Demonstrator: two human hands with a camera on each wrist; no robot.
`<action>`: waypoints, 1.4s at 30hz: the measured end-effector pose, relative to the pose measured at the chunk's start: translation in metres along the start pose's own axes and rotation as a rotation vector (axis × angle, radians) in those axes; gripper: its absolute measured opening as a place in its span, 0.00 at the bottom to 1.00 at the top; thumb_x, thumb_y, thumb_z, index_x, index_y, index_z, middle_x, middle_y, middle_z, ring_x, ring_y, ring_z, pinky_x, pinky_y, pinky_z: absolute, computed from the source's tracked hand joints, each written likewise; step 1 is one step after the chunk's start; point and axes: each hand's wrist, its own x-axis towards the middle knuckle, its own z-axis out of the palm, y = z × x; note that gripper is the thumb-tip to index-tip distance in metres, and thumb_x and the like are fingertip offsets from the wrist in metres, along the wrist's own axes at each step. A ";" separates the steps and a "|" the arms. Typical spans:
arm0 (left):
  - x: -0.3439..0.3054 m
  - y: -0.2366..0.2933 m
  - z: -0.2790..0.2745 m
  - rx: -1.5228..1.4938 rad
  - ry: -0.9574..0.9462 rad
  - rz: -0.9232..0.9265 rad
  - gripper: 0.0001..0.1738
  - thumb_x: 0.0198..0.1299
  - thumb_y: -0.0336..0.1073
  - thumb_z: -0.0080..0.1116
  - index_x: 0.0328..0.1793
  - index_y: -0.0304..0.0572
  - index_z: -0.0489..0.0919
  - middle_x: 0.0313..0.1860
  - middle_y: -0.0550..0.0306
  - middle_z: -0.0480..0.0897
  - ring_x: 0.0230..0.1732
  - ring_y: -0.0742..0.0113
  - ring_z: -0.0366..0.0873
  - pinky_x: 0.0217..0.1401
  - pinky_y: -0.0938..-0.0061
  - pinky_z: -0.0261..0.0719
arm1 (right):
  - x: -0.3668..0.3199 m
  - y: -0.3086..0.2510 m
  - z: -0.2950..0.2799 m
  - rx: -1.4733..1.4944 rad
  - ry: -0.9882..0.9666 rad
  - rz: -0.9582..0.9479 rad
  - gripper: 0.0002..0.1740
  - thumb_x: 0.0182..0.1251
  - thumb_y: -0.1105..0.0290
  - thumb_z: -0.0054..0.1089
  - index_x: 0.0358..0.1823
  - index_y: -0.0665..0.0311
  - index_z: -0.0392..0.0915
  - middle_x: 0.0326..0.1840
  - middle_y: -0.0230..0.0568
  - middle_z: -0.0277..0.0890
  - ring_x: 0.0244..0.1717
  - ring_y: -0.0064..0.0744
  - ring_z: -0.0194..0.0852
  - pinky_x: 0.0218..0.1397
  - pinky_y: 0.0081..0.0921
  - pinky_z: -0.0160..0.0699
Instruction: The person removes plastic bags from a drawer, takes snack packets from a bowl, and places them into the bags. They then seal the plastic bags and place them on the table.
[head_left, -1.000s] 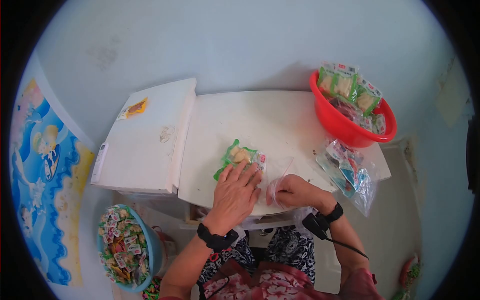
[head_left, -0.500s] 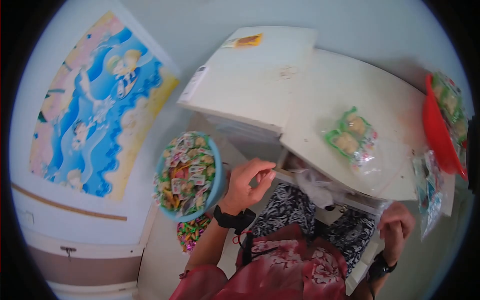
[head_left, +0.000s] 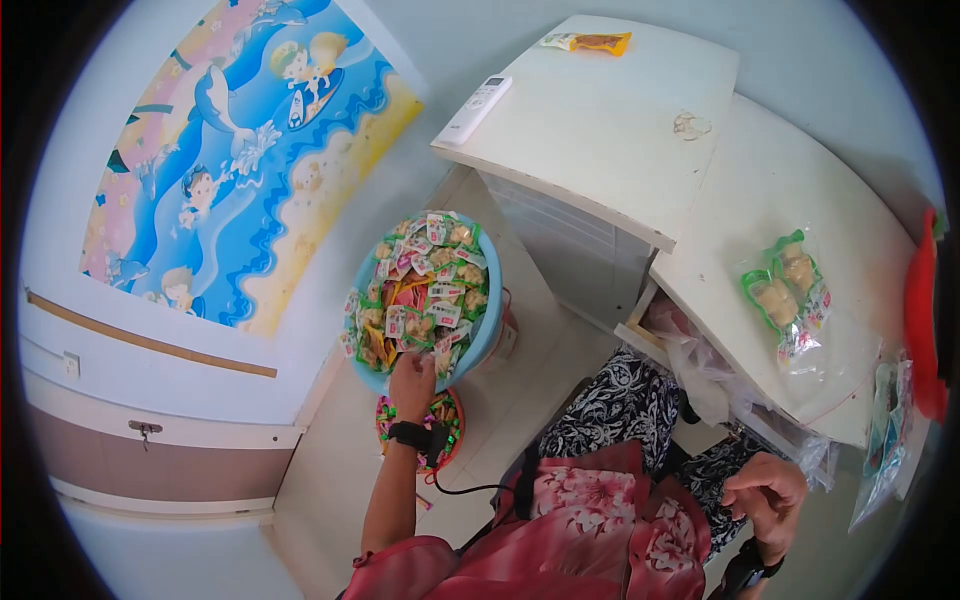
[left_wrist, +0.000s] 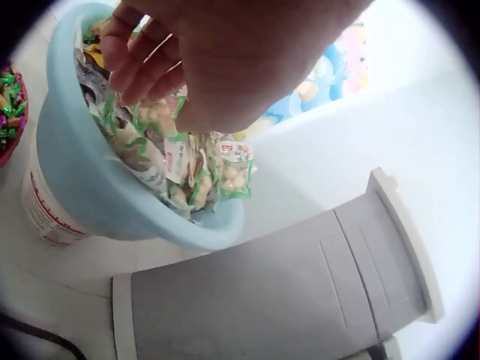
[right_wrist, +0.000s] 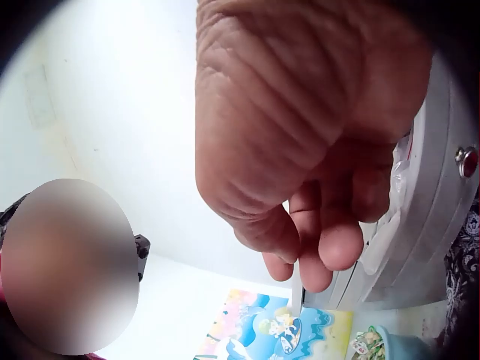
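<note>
The two hands are well apart. The left hand reaches over the near rim of a pale blue basin heaped with snack packets; its fingers bend loosely at the heap, pinching nothing that shows, and cover part of it. The right hand hangs near the lap, fingers loosely curled and free. Two green-edged packets lie on the tabletop, with a clear bag just beside them. Between these and the blue basin stand a white cabinet, carrying a remote and a yellow packet, and a pulled-out drawer stuffed with plastic bags. Wrapped sweets sit low beside the blue basin, partly hidden by the left wrist. At far right, a red basin is cut off by the view's edge.
</note>
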 end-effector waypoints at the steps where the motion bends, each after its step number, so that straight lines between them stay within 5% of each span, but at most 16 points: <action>1: -0.001 -0.006 0.002 0.065 -0.009 -0.010 0.23 0.65 0.53 0.66 0.46 0.36 0.85 0.34 0.46 0.88 0.39 0.47 0.87 0.44 0.53 0.81 | 0.002 0.001 0.002 0.000 0.001 0.004 0.14 0.58 0.86 0.57 0.40 0.68 0.89 0.27 0.43 0.82 0.22 0.24 0.79 0.24 0.17 0.72; 4: -0.002 -0.008 0.011 0.133 -0.114 -0.089 0.33 0.62 0.60 0.67 0.53 0.33 0.84 0.38 0.42 0.88 0.43 0.43 0.86 0.48 0.51 0.81 | 0.009 0.000 0.008 -0.014 0.000 0.008 0.14 0.59 0.87 0.57 0.40 0.68 0.89 0.27 0.43 0.81 0.22 0.24 0.78 0.24 0.16 0.72; 10: -0.004 -0.013 0.023 0.214 -0.036 0.151 0.39 0.59 0.64 0.69 0.57 0.32 0.84 0.45 0.37 0.87 0.49 0.39 0.85 0.54 0.50 0.80 | 0.014 0.001 0.010 -0.010 -0.004 0.013 0.13 0.61 0.87 0.59 0.40 0.67 0.89 0.28 0.42 0.81 0.23 0.23 0.78 0.24 0.16 0.72; 13: -0.003 -0.020 0.026 0.052 -0.095 0.162 0.35 0.62 0.62 0.66 0.56 0.33 0.83 0.41 0.36 0.87 0.45 0.39 0.86 0.50 0.48 0.81 | 0.012 0.001 0.010 -0.011 0.006 0.019 0.12 0.62 0.86 0.58 0.41 0.67 0.89 0.29 0.42 0.81 0.24 0.23 0.78 0.24 0.16 0.72; 16: -0.004 -0.010 0.017 0.329 -0.211 0.111 0.29 0.67 0.57 0.63 0.54 0.33 0.83 0.36 0.36 0.87 0.40 0.38 0.86 0.46 0.46 0.81 | 0.011 0.004 0.008 -0.015 0.004 0.023 0.13 0.62 0.87 0.58 0.41 0.67 0.89 0.29 0.41 0.81 0.25 0.23 0.79 0.24 0.16 0.72; 18: -0.011 -0.001 0.010 0.281 -0.085 0.064 0.25 0.70 0.52 0.61 0.53 0.33 0.83 0.33 0.37 0.86 0.36 0.42 0.86 0.44 0.50 0.81 | 0.009 0.005 0.007 -0.012 0.015 0.036 0.13 0.62 0.87 0.58 0.42 0.68 0.89 0.29 0.41 0.81 0.25 0.23 0.79 0.25 0.16 0.72; 22: -0.009 0.013 -0.009 -0.100 0.098 0.032 0.17 0.76 0.43 0.56 0.49 0.34 0.83 0.34 0.41 0.86 0.37 0.44 0.86 0.41 0.55 0.80 | 0.006 0.003 0.009 0.004 -0.017 0.030 0.14 0.62 0.87 0.58 0.43 0.68 0.89 0.30 0.42 0.82 0.26 0.24 0.81 0.25 0.17 0.73; 25: 0.003 0.036 -0.026 -0.553 0.023 0.102 0.16 0.79 0.42 0.54 0.50 0.34 0.82 0.38 0.51 0.87 0.43 0.59 0.86 0.43 0.63 0.79 | 0.008 0.009 0.011 0.025 -0.123 0.006 0.15 0.62 0.87 0.58 0.44 0.67 0.89 0.31 0.41 0.83 0.26 0.24 0.81 0.26 0.17 0.73; 26: -0.003 0.067 -0.043 -0.817 -0.157 -0.079 0.16 0.81 0.42 0.52 0.54 0.34 0.81 0.44 0.60 0.85 0.48 0.70 0.84 0.50 0.69 0.80 | 0.012 0.010 0.014 0.021 -0.162 -0.025 0.16 0.62 0.88 0.57 0.45 0.67 0.89 0.31 0.40 0.84 0.26 0.23 0.81 0.26 0.17 0.73; 30: -0.029 0.168 -0.052 -1.383 -0.530 -0.030 0.17 0.82 0.41 0.49 0.63 0.35 0.79 0.56 0.56 0.85 0.55 0.68 0.84 0.61 0.66 0.82 | 0.027 -0.004 0.027 -0.030 -0.218 0.046 0.14 0.67 0.88 0.59 0.49 0.68 0.88 0.34 0.41 0.85 0.25 0.20 0.79 0.28 0.17 0.75; 32: -0.053 0.211 -0.053 -1.544 -0.764 0.045 0.18 0.82 0.40 0.48 0.66 0.37 0.78 0.62 0.53 0.84 0.60 0.65 0.83 0.67 0.61 0.81 | 0.032 0.003 0.041 0.106 -0.153 0.082 0.16 0.72 0.79 0.66 0.60 0.66 0.83 0.43 0.38 0.85 0.33 0.19 0.80 0.36 0.17 0.79; 35: -0.090 0.263 -0.036 -1.666 -1.005 0.065 0.19 0.82 0.39 0.47 0.68 0.36 0.77 0.66 0.49 0.82 0.65 0.61 0.81 0.72 0.57 0.77 | 0.042 0.006 0.051 -0.016 -0.068 -0.059 0.30 0.71 0.67 0.72 0.72 0.60 0.73 0.50 0.34 0.81 0.39 0.17 0.78 0.35 0.18 0.76; 42: -0.137 0.314 -0.016 -1.458 -1.405 -0.023 0.20 0.82 0.44 0.48 0.66 0.36 0.80 0.60 0.52 0.84 0.61 0.65 0.81 0.61 0.67 0.79 | 0.021 0.018 0.039 -0.080 0.359 -0.161 0.18 0.74 0.68 0.68 0.60 0.66 0.82 0.39 0.37 0.81 0.32 0.21 0.73 0.32 0.21 0.71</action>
